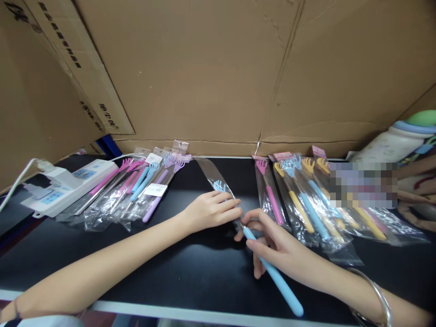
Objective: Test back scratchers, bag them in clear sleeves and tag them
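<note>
A back scratcher [281, 284] with a light blue handle and a blue claw head lies slantwise between my hands. Its claw end is inside a clear plastic bag [206, 169], while the handle is bare. My left hand [213, 211] is closed around the bag and the metal shaft just below the claw. My right hand [269, 240] pinches the back scratcher where the shaft meets the handle, with the thumb on the near side. The left fingertips are partly hidden behind the bag and shaft.
Bagged back scratchers in pink, blue and purple [155, 202] lie left, beside a white power strip [64, 186] with plugs. More bagged ones [311, 209] lie right. A bottle [381, 141] and another person's hand [417, 181] are far right. Cardboard walls [204, 68] surround the black table [190, 286].
</note>
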`<move>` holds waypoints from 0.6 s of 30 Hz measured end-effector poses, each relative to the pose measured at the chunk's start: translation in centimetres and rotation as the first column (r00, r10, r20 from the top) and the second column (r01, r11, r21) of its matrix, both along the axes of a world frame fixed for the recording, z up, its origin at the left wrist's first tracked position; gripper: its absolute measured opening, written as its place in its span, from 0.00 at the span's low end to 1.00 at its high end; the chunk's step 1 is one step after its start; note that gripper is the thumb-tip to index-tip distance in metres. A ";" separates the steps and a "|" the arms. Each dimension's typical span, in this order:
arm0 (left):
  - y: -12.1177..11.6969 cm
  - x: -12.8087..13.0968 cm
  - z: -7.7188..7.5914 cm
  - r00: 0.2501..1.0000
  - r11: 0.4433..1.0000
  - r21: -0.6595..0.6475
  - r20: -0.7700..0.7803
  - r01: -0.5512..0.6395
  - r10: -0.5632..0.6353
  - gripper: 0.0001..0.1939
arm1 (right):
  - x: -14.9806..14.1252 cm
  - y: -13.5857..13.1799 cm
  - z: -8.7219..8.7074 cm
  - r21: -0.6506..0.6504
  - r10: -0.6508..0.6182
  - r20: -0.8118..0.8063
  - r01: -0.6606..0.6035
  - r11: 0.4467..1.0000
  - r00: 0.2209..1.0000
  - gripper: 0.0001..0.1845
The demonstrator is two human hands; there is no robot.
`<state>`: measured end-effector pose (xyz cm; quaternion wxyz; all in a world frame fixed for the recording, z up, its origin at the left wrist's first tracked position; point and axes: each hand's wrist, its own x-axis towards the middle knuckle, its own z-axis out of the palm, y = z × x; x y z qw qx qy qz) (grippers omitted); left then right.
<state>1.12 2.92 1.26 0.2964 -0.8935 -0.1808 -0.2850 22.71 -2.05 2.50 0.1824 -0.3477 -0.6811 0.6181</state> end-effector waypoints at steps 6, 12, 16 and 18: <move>0.1 -0.1 -0.4 1.000 0.997 -0.079 -0.010 0.009 -0.009 0.07 | 0.1 0.1 0.7 0.060 0.077 0.076 -0.082 0.995 0.994 0.19; 0.3 -0.5 -0.7 0.999 0.992 -0.124 -0.040 -0.009 0.004 0.09 | 0.7 0.1 2.3 -0.078 0.315 0.167 -0.306 0.949 0.934 0.21; 0.6 -0.7 -1.0 0.996 0.978 -0.195 -0.076 -0.069 0.054 0.11 | 1.2 -0.2 3.0 0.009 0.475 0.229 -0.490 0.872 0.850 0.19; 0.8 -0.7 -1.1 0.995 0.970 -0.230 -0.081 -0.082 0.065 0.11 | 1.2 -0.5 3.0 0.084 0.482 0.246 -0.514 0.854 0.841 0.23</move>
